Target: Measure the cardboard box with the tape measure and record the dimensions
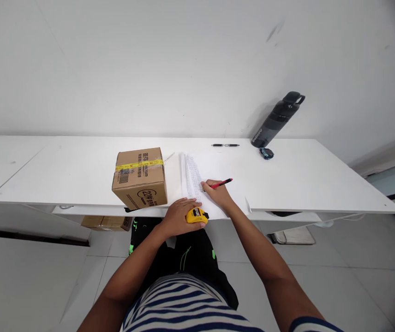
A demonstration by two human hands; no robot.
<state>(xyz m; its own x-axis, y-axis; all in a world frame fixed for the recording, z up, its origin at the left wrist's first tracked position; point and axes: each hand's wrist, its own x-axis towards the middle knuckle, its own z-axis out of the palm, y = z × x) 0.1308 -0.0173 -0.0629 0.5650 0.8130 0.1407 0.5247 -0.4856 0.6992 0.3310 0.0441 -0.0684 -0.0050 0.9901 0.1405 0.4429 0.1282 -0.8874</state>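
- A slim red-and-black pen (222, 183) is pinched in the right hand (219, 193), over white written-on paper (194, 177);
- a rounded yellow tape measure (196, 215) is gripped between left-hand (176, 219) thumb and fingers at the white table's (294, 180) front edge; it could be dropped were that grip loosened;
- leftward room is limited by a brown cardboard box (140, 177); a tall black bottle (276, 122) is seen well apart, rightward.
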